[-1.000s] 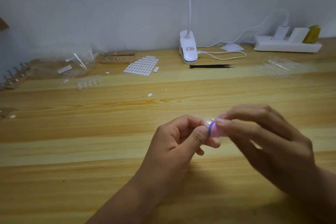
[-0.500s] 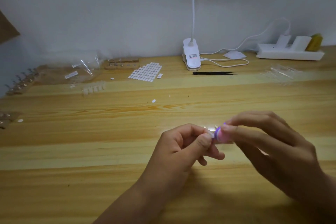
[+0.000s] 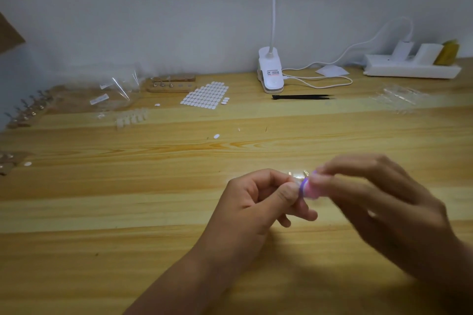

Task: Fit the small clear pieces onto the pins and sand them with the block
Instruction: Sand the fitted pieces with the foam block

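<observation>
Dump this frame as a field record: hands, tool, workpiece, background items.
left hand: pinches small workpiece, mostly hidden by fingers
right hand: holds sanding block, motion-blurred
sanding block: pink, purple edge, against the workpiece
table: wooden
far side: clip lamp, black tweezers, sheet of white oval pads, wooden pin stand, power strip

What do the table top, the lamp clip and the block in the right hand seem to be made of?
Table top: wood, light and pine-like, with visible grain and a faint sheen. Lamp clip: glossy white plastic, by its smooth moulded shape. Block, held by the right hand against the pin in the left hand: pink, purple-edged, probably foam or similar; blur leaves it open.
</observation>
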Motion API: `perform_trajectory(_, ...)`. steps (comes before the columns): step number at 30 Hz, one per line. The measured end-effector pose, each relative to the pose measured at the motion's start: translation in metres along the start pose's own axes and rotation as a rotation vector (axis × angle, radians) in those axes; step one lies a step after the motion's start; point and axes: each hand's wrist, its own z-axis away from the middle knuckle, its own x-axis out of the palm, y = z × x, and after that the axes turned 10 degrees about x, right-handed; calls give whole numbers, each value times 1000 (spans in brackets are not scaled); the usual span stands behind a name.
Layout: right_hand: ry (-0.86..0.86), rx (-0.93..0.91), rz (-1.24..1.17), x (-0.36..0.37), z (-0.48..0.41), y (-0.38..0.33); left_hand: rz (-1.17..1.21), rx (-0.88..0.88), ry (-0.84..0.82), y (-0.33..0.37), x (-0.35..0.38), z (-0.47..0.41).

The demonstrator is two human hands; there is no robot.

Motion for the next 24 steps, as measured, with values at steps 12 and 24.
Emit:
perform_trajectory(12,87,75,-89,2,-2,-12,13,33,14,2,-2,-1)
perform_trajectory(24,9,17,-60,0,-1,-8,-38,25,5,0,-2,1)
